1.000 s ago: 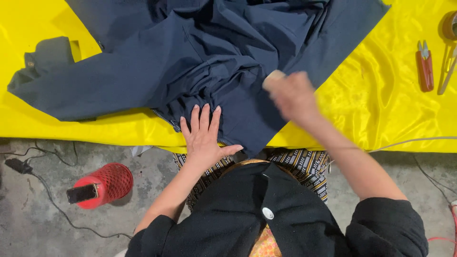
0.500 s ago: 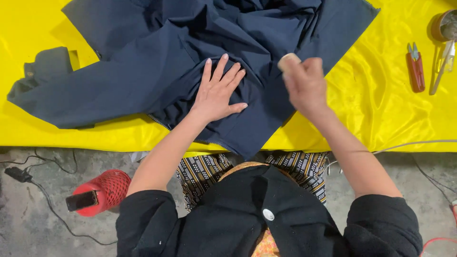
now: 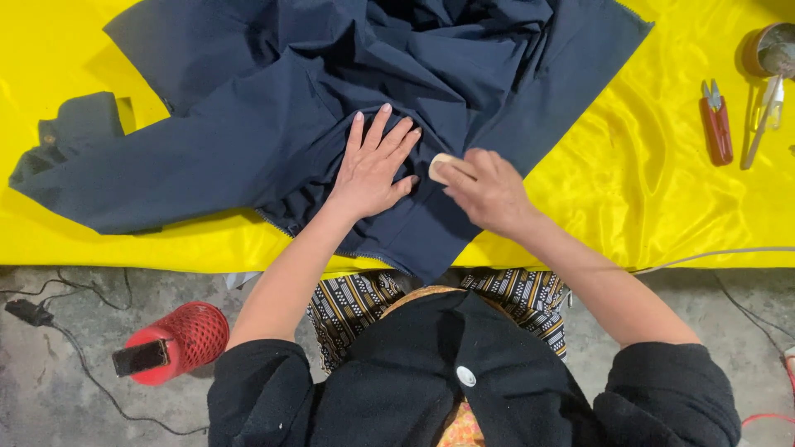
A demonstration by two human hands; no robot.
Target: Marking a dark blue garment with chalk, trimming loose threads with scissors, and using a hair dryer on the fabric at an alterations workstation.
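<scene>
A rumpled navy blue garment [image 3: 273, 124] lies spread over a shiny yellow cloth [image 3: 646, 207]. My left hand [image 3: 373, 165] rests flat on the garment's middle, fingers spread, pressing the fabric down. Just to its right, my right hand [image 3: 489, 190] is closed around a small pale piece of tailor's chalk [image 3: 439, 167], whose tip touches the navy fabric beside my left thumb.
Red thread snips [image 3: 717, 124] and a thin tool lie on the yellow cloth at the right, near a round tin [image 3: 774, 50]. On the concrete floor at lower left stands a red mesh-covered object [image 3: 178, 341] with cables around it.
My left hand slid from the garment's near edge up onto its middle. My right hand came down and left, bringing the chalk next to the left hand.
</scene>
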